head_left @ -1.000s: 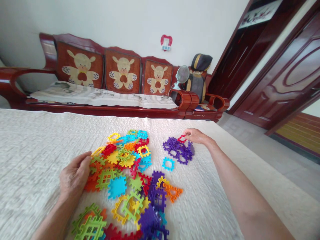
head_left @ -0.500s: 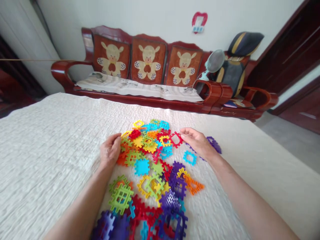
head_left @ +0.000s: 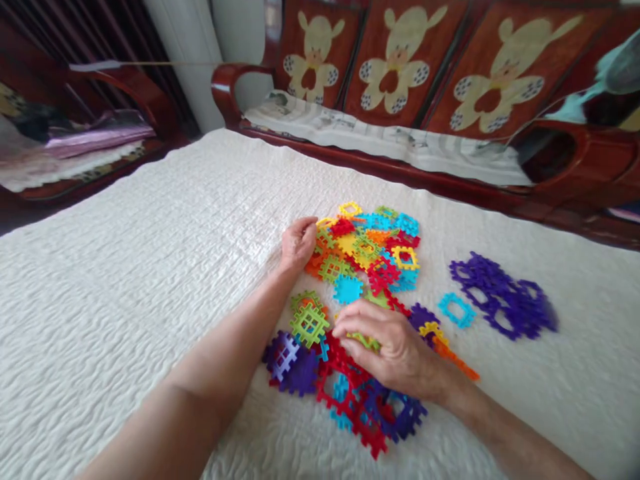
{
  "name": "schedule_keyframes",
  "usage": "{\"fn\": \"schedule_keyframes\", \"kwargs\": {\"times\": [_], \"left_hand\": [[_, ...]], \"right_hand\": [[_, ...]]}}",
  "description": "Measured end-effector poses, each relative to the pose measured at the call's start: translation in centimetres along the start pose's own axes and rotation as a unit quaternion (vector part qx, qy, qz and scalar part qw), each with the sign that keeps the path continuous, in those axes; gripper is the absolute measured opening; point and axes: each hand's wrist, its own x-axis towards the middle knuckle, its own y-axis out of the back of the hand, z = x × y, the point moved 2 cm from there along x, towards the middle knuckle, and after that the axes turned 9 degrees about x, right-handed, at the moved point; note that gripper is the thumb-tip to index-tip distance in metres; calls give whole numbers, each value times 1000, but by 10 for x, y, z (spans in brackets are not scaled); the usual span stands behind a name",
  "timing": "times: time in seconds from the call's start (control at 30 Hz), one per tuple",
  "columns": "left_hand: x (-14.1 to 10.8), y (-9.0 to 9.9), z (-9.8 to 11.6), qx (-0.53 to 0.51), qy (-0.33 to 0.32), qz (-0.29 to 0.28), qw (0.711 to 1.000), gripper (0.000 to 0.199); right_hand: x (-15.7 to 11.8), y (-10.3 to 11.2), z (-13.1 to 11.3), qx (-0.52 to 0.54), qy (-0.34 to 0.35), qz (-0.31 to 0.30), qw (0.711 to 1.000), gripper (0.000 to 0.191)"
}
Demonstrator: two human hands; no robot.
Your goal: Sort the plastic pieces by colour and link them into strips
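A loose heap of coloured toothed plastic building pieces lies on the white quilted cover. My left hand [head_left: 299,243] rests at the heap's far left edge, its fingers closed beside a yellow frame piece [head_left: 327,223]; whatever they hold is hidden. Over the middle of the heap, my right hand [head_left: 395,343] is palm down, with fingers bent and apart from the thumb. A lime green piece [head_left: 367,342] shows in the gap beneath it. Near its fingertips lie red frame pieces [head_left: 334,387] and a green window piece [head_left: 309,323]. A solid turquoise square [head_left: 349,289] sits between the hands.
To the right, a purple pile of pieces [head_left: 505,300] lies apart, with a turquoise frame [head_left: 457,311] beside it. A wooden sofa [head_left: 380,163] with bear-patterned cushions stands behind the cover [head_left: 165,267]. At the left is a wooden armchair [head_left: 135,87] bearing folded cloth.
The view has turned left and down. My right hand has come from the heap's right side, where it touched a red frame, nearer over the middle. My left hand stays at the left edge.
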Motion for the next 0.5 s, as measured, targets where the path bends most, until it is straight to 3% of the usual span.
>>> {"fn": "schedule_keyframes", "kwargs": {"times": [0.13, 0.23, 0.37, 0.5], "left_hand": [[0, 1, 2, -6, -6, 0, 1000, 29], [0, 1, 2, -5, 0, 0, 1000, 28], [0, 1, 2, -16, -6, 1, 1000, 27], [0, 1, 2, -11, -5, -1, 1000, 29]], "right_hand": [[8, -30, -16, -61, 57, -104, 991, 25], [9, -51, -21, -109, 55, -153, 981, 38], [7, -65, -20, -143, 34, -145, 978, 42], [8, -56, -14, -99, 34, -89, 991, 29]]}}
